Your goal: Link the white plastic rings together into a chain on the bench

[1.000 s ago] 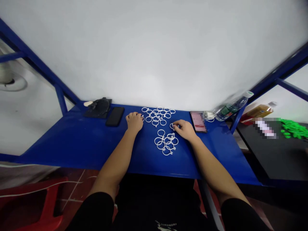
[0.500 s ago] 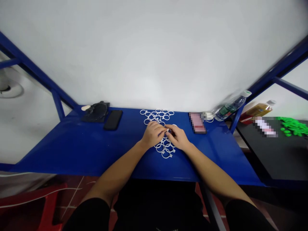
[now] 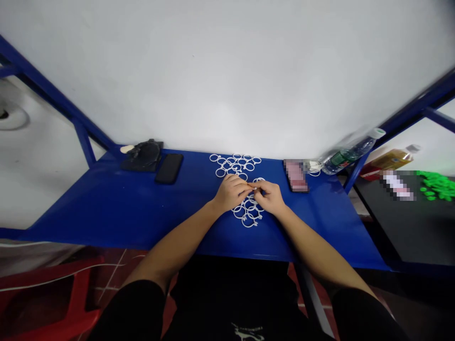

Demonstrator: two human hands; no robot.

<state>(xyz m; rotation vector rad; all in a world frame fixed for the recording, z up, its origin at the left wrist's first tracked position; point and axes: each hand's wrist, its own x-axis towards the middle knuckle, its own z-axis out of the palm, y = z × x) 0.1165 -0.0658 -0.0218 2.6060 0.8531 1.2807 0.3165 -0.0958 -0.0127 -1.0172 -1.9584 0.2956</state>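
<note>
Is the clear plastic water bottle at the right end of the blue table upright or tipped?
Tipped: the clear plastic water bottle lies slanted, cap raised toward the blue frame.

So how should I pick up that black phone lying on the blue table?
Hedged advice: grip the flat black phone by its two long edges, coming straight down from above. It lies flat on the blue metal table, so only its thin sides offer purchase. A black pouch sits close on its left; the right side is freer.
</note>
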